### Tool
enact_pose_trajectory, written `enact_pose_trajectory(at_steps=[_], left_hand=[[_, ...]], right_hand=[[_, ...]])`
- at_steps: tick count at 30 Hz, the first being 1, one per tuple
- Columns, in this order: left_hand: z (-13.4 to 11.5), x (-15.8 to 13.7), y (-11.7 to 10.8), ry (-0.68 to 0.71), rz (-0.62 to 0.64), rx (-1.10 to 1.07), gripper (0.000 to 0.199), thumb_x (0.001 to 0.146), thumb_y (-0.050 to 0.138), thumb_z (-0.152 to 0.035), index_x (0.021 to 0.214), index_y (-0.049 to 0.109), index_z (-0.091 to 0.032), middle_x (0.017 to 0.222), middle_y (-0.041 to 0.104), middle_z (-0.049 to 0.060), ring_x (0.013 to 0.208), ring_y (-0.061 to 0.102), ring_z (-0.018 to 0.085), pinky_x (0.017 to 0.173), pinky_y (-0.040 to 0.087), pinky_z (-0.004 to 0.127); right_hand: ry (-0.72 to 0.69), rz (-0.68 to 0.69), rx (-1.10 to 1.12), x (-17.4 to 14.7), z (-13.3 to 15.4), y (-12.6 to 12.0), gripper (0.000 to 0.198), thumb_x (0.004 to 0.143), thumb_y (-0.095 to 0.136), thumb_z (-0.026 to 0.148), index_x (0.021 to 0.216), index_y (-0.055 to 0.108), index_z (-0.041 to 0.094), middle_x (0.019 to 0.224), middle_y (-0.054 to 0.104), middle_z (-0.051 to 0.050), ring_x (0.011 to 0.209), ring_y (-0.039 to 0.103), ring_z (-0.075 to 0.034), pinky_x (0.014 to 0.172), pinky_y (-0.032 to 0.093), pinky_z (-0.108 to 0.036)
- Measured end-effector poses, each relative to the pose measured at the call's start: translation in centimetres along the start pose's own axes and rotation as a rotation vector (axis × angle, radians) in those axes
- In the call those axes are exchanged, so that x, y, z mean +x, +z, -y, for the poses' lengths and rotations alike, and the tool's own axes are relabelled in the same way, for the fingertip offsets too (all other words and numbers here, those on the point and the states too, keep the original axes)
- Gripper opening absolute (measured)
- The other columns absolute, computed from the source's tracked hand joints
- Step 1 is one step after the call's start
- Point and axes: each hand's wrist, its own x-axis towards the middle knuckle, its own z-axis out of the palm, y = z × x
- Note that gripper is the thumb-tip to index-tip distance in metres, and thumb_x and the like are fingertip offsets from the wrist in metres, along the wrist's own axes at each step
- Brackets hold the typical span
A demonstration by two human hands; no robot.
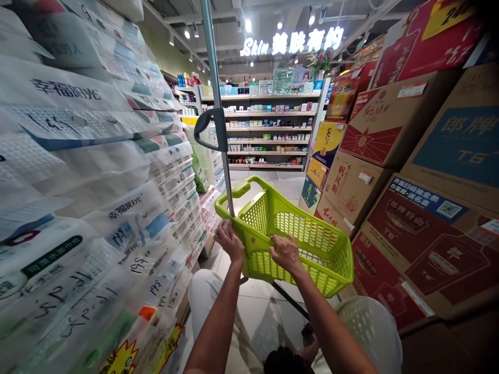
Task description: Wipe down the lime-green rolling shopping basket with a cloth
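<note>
A lime-green shopping cart (pixel 312 228) with a perforated plastic basket stands tilted before me on the floor. My right hand (pixel 286 253) is closed over its near rim, fingers curled over the edge. At the basket's left corner, close to the base of the metal pole (pixel 228 184), my left hand (pixel 229 240) is closed in a fist or pinch; what is in its fingers cannot be made out. A grey loop handle (pixel 211 130) is fixed partway up the pole. A dark bar (pixel 290 299) runs under the basket.
Stacked packs of tissue paper (pixel 132 202) rise close on the left. Cardboard cartons (pixel 366 124) are piled on the right. Light floor tiles (pixel 286 182) lead between them to shelves (pixel 268 113) of small goods. A dark shape (pixel 286 361) lies low between my knees.
</note>
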Motion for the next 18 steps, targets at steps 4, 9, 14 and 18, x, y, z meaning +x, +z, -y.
enact_pose_trajectory(at_steps=[4,9,14,18], left_hand=[[0.7,-3.3,1.0,0.093,0.165,-0.001,0.032,0.105,0.045,-0.026,0.135,0.057,-0.022,0.131,0.058,0.015,0.125,0.057,0.025,0.110,0.049,0.042],[0.3,-5.1,1.9,0.076,0.105,-0.021,0.024,0.106,0.044,-0.027,0.126,0.056,-0.023,0.129,0.059,0.014,0.124,0.055,0.024,0.112,0.047,0.043],[-0.2,-5.6,2.8,0.040,0.215,-0.027,0.016,0.105,0.046,-0.028,0.116,0.055,-0.022,0.122,0.061,0.013,0.119,0.057,0.024,0.110,0.047,0.044],[-0.5,-5.9,3.1,-0.076,0.156,-0.015,0.020,0.104,0.043,-0.028,0.120,0.054,-0.021,0.127,0.058,0.015,0.125,0.054,0.025,0.112,0.043,0.045]], right_hand=[[0.029,0.021,0.028,-0.5,-0.4,0.1,0.032,0.092,0.048,0.022,0.117,0.069,0.025,0.113,0.079,-0.006,0.102,0.071,-0.021,0.108,0.034,-0.036],[0.043,0.040,0.053,-0.9,-1.7,-0.7,0.037,0.097,0.042,0.022,0.119,0.071,0.027,0.116,0.080,-0.003,0.103,0.071,-0.019,0.104,0.038,-0.034],[0.109,0.011,0.072,-1.3,-3.7,-2.2,0.039,0.100,0.037,0.024,0.116,0.073,0.028,0.113,0.081,-0.002,0.099,0.071,-0.019,0.099,0.041,-0.034],[0.140,0.012,0.078,-1.7,-5.1,-3.3,0.040,0.101,0.037,0.025,0.113,0.075,0.028,0.114,0.081,-0.002,0.101,0.072,-0.019,0.098,0.042,-0.033]])
